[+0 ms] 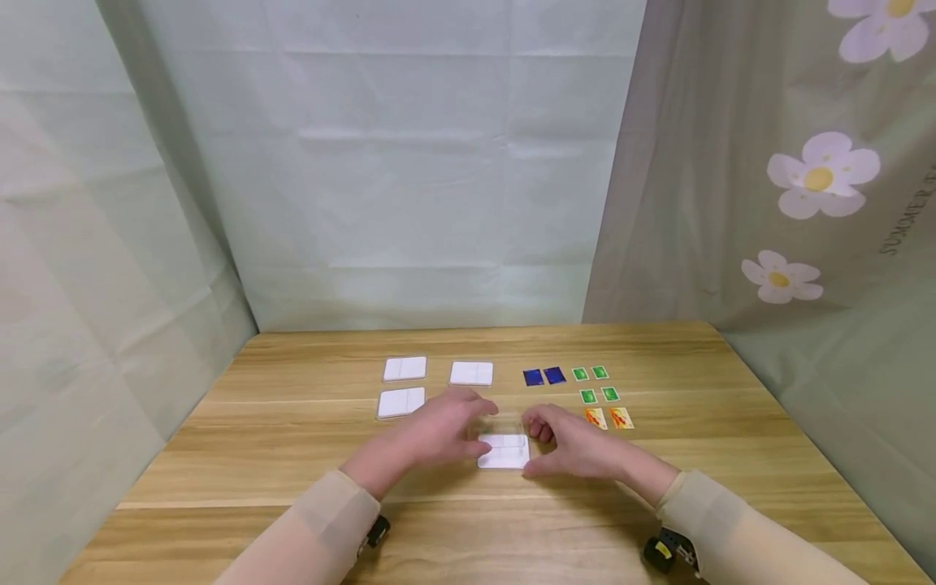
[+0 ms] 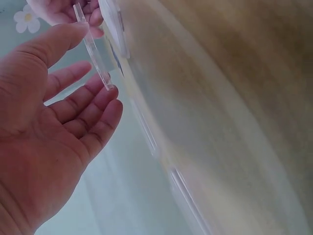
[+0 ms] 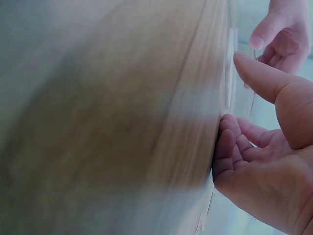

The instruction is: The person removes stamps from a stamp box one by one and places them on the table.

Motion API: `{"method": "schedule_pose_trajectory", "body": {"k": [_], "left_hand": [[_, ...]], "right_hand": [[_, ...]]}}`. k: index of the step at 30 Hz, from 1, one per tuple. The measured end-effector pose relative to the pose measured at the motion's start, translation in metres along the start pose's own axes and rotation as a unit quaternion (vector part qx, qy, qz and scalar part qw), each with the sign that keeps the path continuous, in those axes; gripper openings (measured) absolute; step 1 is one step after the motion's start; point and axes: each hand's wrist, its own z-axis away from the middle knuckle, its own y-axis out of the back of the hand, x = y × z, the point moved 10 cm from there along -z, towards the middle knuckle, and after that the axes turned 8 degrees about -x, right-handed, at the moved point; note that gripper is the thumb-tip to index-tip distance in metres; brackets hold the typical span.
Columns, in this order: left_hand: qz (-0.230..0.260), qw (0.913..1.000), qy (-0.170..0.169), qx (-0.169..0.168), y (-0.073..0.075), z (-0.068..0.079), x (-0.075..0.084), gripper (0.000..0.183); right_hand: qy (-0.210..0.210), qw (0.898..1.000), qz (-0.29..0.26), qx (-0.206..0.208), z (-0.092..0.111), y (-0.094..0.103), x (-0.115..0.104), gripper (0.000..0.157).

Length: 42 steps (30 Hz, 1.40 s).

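Note:
My left hand (image 1: 442, 431) holds a thin clear plastic cover (image 2: 96, 56), with the thumb on one face and fingertips at its far end. Seen edge-on in the left wrist view, the cover is tilted above the table. Beneath it in the head view lies a flat white rectangular case (image 1: 504, 460). My right hand (image 1: 578, 445) rests at the right side of this case, thumb stretched toward its near corner. The other right fingers curl loosely against the wooden table (image 3: 190, 122), with nothing between them.
Three similar white cases lie at the back: far left (image 1: 405, 368), middle (image 1: 471, 374) and nearer left (image 1: 400, 403). Small square cards sit toward the right: two blue (image 1: 554, 375), several green (image 1: 610, 394), two orange (image 1: 621, 418). A curtain (image 1: 439, 203) hangs behind the table.

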Motion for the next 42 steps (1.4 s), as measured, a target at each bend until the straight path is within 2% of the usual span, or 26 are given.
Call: {"method": "schedule_pose_trajectory", "body": {"k": [6,23,28,42], "left_hand": [[-0.001,0.9999,0.004,-0.010,-0.006,0.000,0.003,0.054],[-0.019,0.9995,-0.005,-0.024,-0.018,-0.004,0.012,0.057],[-0.027,0.9993,-0.001,-0.025,-0.019,-0.004,0.013,0.057],[-0.025,0.9994,-0.006,-0.024,-0.019,-0.002,0.017,0.057]], "right_hand": [[0.005,1.000,-0.014,-0.003,0.001,0.001,-0.002,0.064],[0.015,1.000,0.016,-0.005,0.000,0.001,-0.002,0.052],[0.017,1.000,0.025,-0.005,0.001,0.000,-0.002,0.047],[0.006,1.000,0.025,-0.009,0.001,0.001,-0.002,0.047]]}}
